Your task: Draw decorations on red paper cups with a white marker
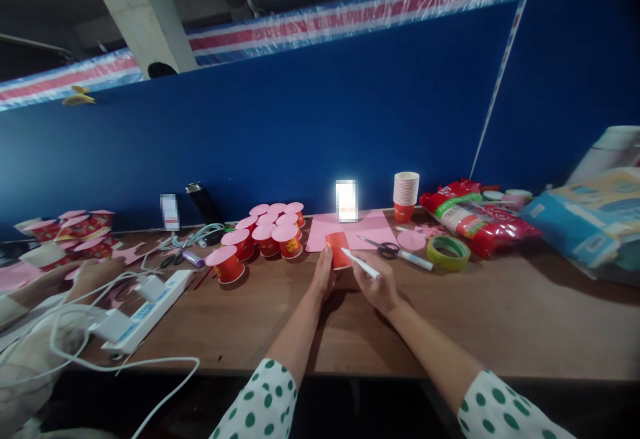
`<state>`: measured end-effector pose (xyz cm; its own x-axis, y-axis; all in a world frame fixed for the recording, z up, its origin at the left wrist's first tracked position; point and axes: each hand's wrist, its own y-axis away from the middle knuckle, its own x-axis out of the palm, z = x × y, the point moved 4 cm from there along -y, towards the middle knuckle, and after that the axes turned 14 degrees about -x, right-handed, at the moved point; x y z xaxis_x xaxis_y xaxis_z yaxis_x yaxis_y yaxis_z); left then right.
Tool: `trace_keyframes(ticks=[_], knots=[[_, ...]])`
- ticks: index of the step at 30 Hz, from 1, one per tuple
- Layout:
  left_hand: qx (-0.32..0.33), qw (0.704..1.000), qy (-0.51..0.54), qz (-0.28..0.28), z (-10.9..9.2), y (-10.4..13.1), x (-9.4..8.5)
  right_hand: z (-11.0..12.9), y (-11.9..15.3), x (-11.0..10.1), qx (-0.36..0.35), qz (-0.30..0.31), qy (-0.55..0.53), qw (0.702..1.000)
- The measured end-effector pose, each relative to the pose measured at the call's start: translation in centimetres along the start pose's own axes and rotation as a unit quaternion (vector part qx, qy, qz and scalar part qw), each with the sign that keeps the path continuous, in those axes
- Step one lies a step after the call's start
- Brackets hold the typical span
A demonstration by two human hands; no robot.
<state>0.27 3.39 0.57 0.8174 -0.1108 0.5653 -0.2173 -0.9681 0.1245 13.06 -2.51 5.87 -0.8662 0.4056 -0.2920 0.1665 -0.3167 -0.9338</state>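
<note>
My left hand [325, 272] is closed round the left side of a red paper cup [339, 250], held just above the table's middle. Between the fingers of my right hand [379, 287] is a white marker pen [364, 265], its tip at or close to the cup's right side; I cannot tell whether it touches. Behind the cup lies a sheet of pink paper [373, 227]. To the right of it are black-handled scissors [386, 249], a second marker [416, 261] and a round pink paper piece [412, 239].
Several red cups topped with pink discs [267, 242] stand left of centre. A cup stack [405, 193], a tape roll [449, 253] and red packets [480, 220] are at the right. A power strip [150, 315] with white cables lies near another person's hands [93, 279].
</note>
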Motion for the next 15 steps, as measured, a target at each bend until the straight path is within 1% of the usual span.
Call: trace_keyframes(ticks=[3, 8, 15], knots=[[-0.008, 1.0, 0.022, -0.012, -0.25, 0.06, -0.12, 0.06, 0.06, 0.03, -0.007, 0.006, -0.002, 1.0], [0.004, 0.999, 0.024, -0.024, -0.51, 0.14, -0.17, -0.12, 0.19, 0.14, -0.012, 0.0, -0.001, 1.0], [0.026, 1.0, 0.011, 0.005, -0.62, 0.31, 0.48, -0.19, 0.18, 0.22, -0.015, 0.001, 0.013, 1.0]])
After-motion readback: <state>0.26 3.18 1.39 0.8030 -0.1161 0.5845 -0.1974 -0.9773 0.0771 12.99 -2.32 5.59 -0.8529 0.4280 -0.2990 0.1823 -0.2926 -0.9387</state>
